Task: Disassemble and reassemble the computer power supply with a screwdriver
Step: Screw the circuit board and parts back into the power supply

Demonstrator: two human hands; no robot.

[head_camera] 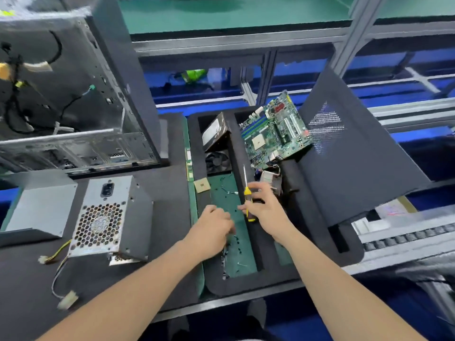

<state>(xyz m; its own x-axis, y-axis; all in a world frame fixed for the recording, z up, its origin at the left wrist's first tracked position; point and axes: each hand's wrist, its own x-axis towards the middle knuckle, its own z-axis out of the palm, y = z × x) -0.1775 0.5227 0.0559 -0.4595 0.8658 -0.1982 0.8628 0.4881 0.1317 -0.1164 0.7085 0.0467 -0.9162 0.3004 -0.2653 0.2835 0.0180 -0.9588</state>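
R hand (262, 209): fingers (258, 186) clamped on screwdriver (247, 193), shaft pointing away, over a tray divider. L hand (213, 225): fingers curled down among screws (236, 239) in the tray's mid compartment; blurred, can't tell if they pinch one. Tray (246, 284): chip (202, 186) w/ the screws, fan (218, 162) and drive (214, 131) farther back, board (273, 131) leaning far right. PSU (108, 217) stands on table (162, 193) left of tray, cables trailing, cover (39, 207) just beside. Open case (73, 94) behind, panel (344, 156) at right, racks (246, 43) beyond.
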